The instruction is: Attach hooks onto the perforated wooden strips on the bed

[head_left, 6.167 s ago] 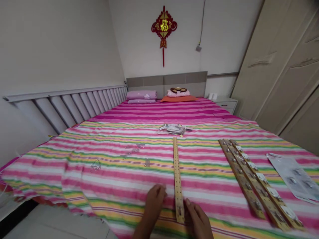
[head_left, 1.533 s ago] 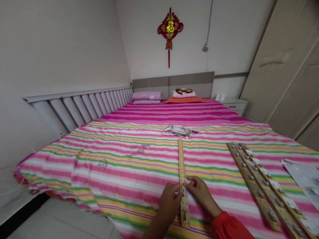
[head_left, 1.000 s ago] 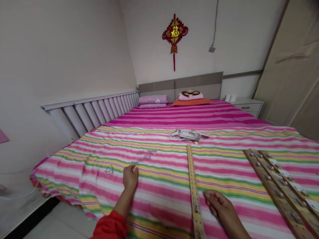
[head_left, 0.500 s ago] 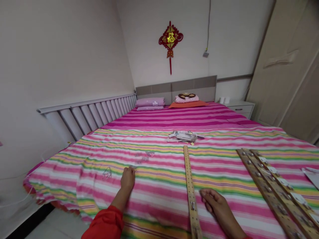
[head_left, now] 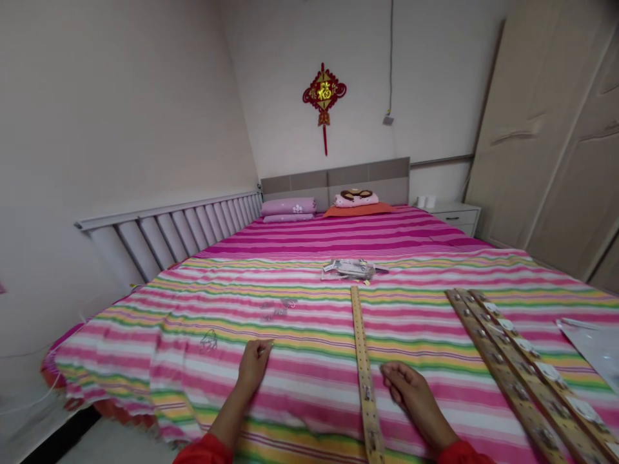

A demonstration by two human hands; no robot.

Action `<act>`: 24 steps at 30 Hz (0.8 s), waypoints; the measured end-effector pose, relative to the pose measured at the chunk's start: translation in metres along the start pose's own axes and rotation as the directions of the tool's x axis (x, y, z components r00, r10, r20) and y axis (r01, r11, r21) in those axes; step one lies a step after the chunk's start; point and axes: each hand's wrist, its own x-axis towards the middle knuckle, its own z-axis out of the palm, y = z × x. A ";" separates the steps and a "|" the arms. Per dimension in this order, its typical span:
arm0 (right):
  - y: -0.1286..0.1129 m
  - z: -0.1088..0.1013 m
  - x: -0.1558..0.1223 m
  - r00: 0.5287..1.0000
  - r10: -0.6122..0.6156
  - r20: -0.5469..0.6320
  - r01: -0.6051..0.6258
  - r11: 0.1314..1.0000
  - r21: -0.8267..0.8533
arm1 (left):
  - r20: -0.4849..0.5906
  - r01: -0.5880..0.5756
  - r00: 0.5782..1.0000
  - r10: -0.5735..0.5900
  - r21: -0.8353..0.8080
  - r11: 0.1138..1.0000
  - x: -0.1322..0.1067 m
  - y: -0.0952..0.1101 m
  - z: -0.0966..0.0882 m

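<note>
My left hand (head_left: 254,365) is closed in a pinch just above the striped sheet, with a tiny thin bit showing at its fingertips, too small to name. Several small shiny metal pieces (head_left: 279,312) lie beyond it, and a loose tangle of thin wire (head_left: 209,340) rests to its left. My right hand (head_left: 407,390) has its fingers curled together, right of a narrow wooden strip with holes (head_left: 360,345); whether it holds anything is hidden. Metal clips (head_left: 367,392) sit on the strip's near part.
More wooden strips (head_left: 500,354) carrying metal parts and white discs lie side by side at right. A clear plastic bag of parts (head_left: 349,269) lies farther back, another plastic bag (head_left: 592,345) at far right. Beyond are folded bedding (head_left: 289,206), a headboard (head_left: 368,175) and a radiator (head_left: 169,229).
My left hand has drawn back from the small metal pieces, toward me and slightly right. The right hand stays beside the strip. The whole view has shifted slightly.
</note>
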 end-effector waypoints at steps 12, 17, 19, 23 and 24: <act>0.002 0.003 -0.002 0.998 -0.052 -0.045 0.050 0.998 -0.038 | 0.510 0.578 0.812 -0.283 -0.771 0.269 -0.058 0.080 0.032; -0.003 0.007 -0.010 0.998 -0.034 -0.051 0.033 0.999 -0.019 | 0.664 0.721 0.682 -0.307 -0.681 0.126 -0.088 0.129 0.044; -0.008 0.012 -0.016 0.998 -0.060 -0.023 0.060 0.998 -0.004 | 0.680 0.726 0.686 -0.258 -0.662 0.186 -0.098 0.141 0.048; -0.024 0.024 -0.029 0.992 -0.111 0.059 0.112 0.994 -0.015 | 0.719 0.762 0.647 -0.256 -0.600 0.241 -0.113 0.158 0.056; -0.029 0.026 -0.032 0.990 -0.129 0.062 0.130 0.991 -0.027 | 0.729 0.774 0.633 -0.261 -0.584 0.244 -0.116 0.161 0.057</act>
